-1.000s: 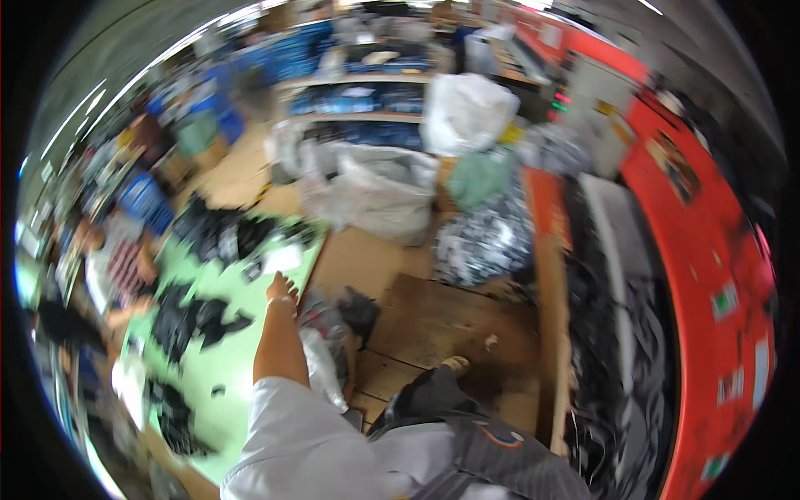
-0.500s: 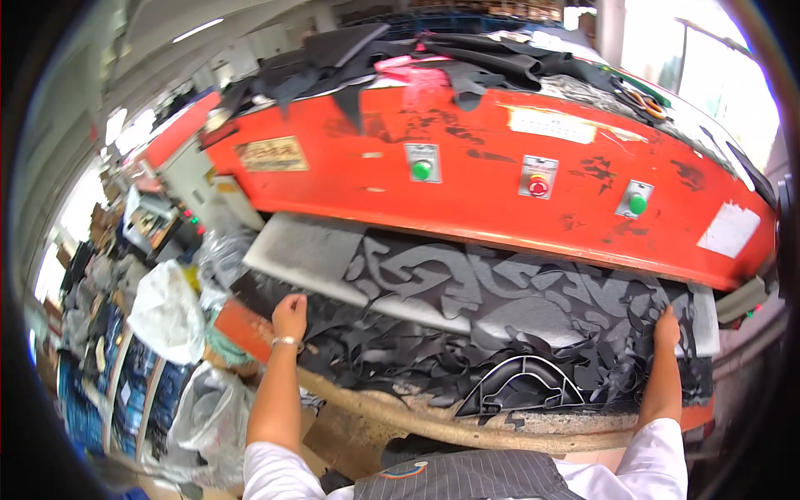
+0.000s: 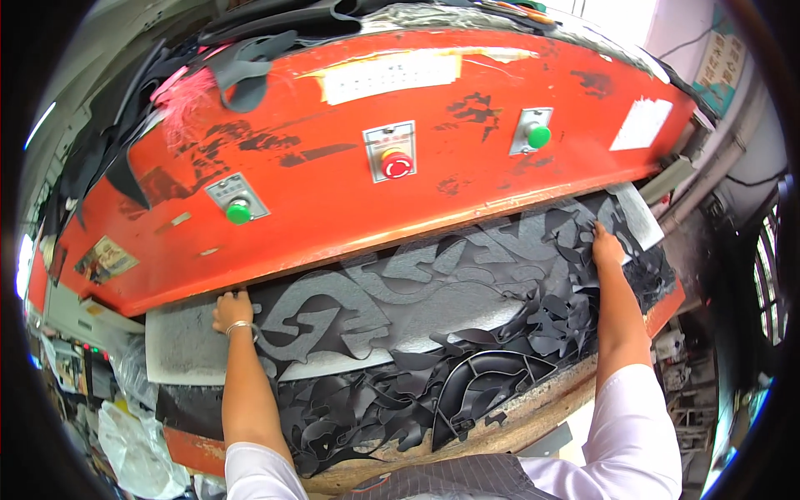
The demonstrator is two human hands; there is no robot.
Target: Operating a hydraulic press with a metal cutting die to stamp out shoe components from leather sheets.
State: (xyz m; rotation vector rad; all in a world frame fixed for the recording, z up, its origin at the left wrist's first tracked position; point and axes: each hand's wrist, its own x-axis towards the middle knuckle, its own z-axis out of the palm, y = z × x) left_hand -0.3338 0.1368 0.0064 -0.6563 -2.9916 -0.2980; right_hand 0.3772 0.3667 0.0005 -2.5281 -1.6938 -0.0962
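A black sheet with curved cut-outs (image 3: 329, 281) lies over a pale grey cutting board (image 3: 187, 337), whose surface shows through the openings. My left hand (image 3: 232, 312) is closed at the sheet's left end, close under the red machine beam. At the other end, my right hand (image 3: 607, 247) has its fingers closed on the sheet's right edge. Black scraps (image 3: 367, 400) are heaped along the board's near side. Among them rests a curved metal cutting die (image 3: 492, 379), apart from both hands. The fingertips of both hands are partly hidden.
The red machine beam (image 3: 317, 208) spans just above the board's far side, with a red stop button (image 3: 397, 163) and green buttons (image 3: 238, 211) on its front. A worn wooden edge (image 3: 533, 417) runs in front of me. Clear plastic bags (image 3: 137, 454) stand at lower left.
My left hand has moved from over the scraps to the sheet's left end. My right hand stays at the right end. The view has turned to the right.
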